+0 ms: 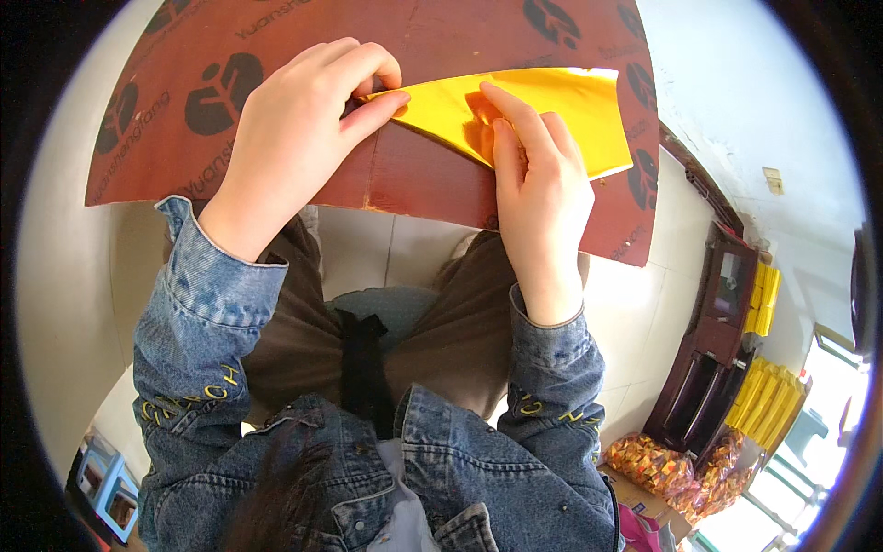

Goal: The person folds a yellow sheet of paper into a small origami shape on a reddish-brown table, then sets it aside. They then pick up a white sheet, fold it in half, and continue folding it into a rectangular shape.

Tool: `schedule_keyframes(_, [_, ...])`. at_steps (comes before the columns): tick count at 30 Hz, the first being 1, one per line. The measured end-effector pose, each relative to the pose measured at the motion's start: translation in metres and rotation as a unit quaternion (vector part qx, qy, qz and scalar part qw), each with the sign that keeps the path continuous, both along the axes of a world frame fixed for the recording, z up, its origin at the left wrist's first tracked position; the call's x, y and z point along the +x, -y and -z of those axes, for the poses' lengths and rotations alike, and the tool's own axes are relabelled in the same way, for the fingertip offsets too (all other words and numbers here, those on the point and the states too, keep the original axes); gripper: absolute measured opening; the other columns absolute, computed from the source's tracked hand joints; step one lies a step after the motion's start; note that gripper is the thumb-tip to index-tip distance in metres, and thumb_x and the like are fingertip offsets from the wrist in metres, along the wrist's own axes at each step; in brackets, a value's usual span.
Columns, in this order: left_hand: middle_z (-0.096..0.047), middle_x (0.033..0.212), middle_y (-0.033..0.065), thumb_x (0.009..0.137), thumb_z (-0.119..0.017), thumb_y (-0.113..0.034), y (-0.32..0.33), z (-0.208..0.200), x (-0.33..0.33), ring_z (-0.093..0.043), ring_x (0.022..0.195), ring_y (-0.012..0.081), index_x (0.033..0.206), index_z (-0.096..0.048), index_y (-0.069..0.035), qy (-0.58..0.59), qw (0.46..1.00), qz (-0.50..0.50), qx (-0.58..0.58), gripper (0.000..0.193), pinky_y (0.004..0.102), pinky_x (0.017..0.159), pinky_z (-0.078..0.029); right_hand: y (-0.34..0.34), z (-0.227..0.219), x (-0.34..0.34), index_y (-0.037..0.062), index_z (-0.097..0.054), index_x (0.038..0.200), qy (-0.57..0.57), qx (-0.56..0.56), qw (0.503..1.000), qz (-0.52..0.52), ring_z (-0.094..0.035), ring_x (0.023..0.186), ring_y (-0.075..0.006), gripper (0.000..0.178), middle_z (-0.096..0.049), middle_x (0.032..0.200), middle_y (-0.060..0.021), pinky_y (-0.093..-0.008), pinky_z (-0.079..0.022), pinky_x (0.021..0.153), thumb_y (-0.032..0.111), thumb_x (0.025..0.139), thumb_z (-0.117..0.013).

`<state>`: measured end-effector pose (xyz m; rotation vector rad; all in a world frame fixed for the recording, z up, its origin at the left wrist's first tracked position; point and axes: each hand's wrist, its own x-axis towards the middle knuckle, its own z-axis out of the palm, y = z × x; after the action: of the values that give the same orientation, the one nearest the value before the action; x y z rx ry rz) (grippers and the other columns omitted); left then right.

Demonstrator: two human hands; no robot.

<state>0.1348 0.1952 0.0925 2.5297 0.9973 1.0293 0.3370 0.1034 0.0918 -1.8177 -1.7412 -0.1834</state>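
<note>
A sheet of shiny gold paper (570, 110) lies over the right part of a reddish-brown board (386, 175). It narrows to a folded point on its left and is wide at its right end. My left hand (313, 110) pinches that narrow tip between thumb and fingers. On the middle of the sheet rests my right hand (543, 170), its index finger stretched out and touching the paper, the thumb apart from it. The other right-hand fingers are curled. Denim sleeves cover both forearms.
The board's near edge runs just above my knees. A small blue stool (108, 488) stands at lower left. At right are a dark wooden cabinet (704, 359), stacks of yellow bundles (763, 400) and clear bags of orange and gold pieces (648, 463) on the floor.
</note>
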Motion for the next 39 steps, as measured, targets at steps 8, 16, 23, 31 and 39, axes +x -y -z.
schedule_keyframes(8, [-0.064,0.083,0.003,0.09,-0.075,-0.013,0.001,-0.005,0.001,-0.064,0.079,0.0202,0.093,-0.063,-0.01,-0.019,0.998,-0.026,-0.046,0.013,0.0326,0.069,-0.054,-0.004,0.003,-0.001,0.0175,-0.075,0.109,-0.021,0.006,1.0,0.014,-0.064,0.077,-0.0259,0.015,-0.06,0.083,-0.0055,-0.0367,-0.054,0.069,0.016,0.095,-0.069])
schedule_keyframes(16, [-0.052,0.08,0.0037,0.091,-0.072,-0.007,0.001,0.0,0.004,-0.053,0.072,0.0175,0.099,-0.063,-0.008,0.024,0.999,-0.005,-0.043,0.012,0.0315,0.063,-0.045,-0.003,0.0,0.001,0.0173,-0.076,0.108,-0.032,-0.006,0.999,0.018,-0.065,0.077,-0.026,0.014,-0.06,0.082,-0.0056,-0.0365,-0.054,0.067,0.017,0.096,-0.069])
schedule_keyframes(23, [-0.051,0.081,0.0046,0.091,-0.071,-0.006,0.002,0.0,0.005,-0.053,0.073,0.0185,0.098,-0.062,-0.007,0.02,0.998,-0.006,-0.055,0.011,0.0323,0.063,-0.044,-0.004,-0.002,0.001,0.0176,-0.077,0.108,-0.047,-0.009,0.999,0.025,-0.065,0.077,-0.0258,0.015,-0.061,0.082,-0.0051,-0.037,-0.054,0.068,0.017,0.095,-0.07])
schedule_keyframes(31, [-0.061,0.082,0.0042,0.092,-0.072,-0.008,0.004,-0.005,0.005,-0.061,0.077,0.0199,0.095,-0.061,-0.009,-0.014,0.998,-0.015,-0.065,0.012,0.033,0.071,-0.055,-0.002,-0.002,0.001,0.0163,-0.076,0.107,-0.035,-0.006,0.999,0.022,-0.065,0.079,-0.0252,0.014,-0.061,0.083,-0.005,-0.0365,-0.054,0.069,0.017,0.094,-0.071])
schedule_keyframes(39, [-0.058,0.091,0.0052,0.09,-0.073,-0.007,0.008,-0.006,0.01,-0.061,0.085,0.0216,0.107,-0.064,-0.009,-0.023,0.995,-0.023,-0.099,0.02,0.0314,0.072,-0.051,0.003,-0.005,0.004,0.0163,-0.076,0.108,-0.026,-0.014,0.999,0.025,-0.064,0.081,-0.0253,0.016,-0.061,0.085,-0.0047,-0.0369,-0.054,0.07,0.016,0.094,-0.07])
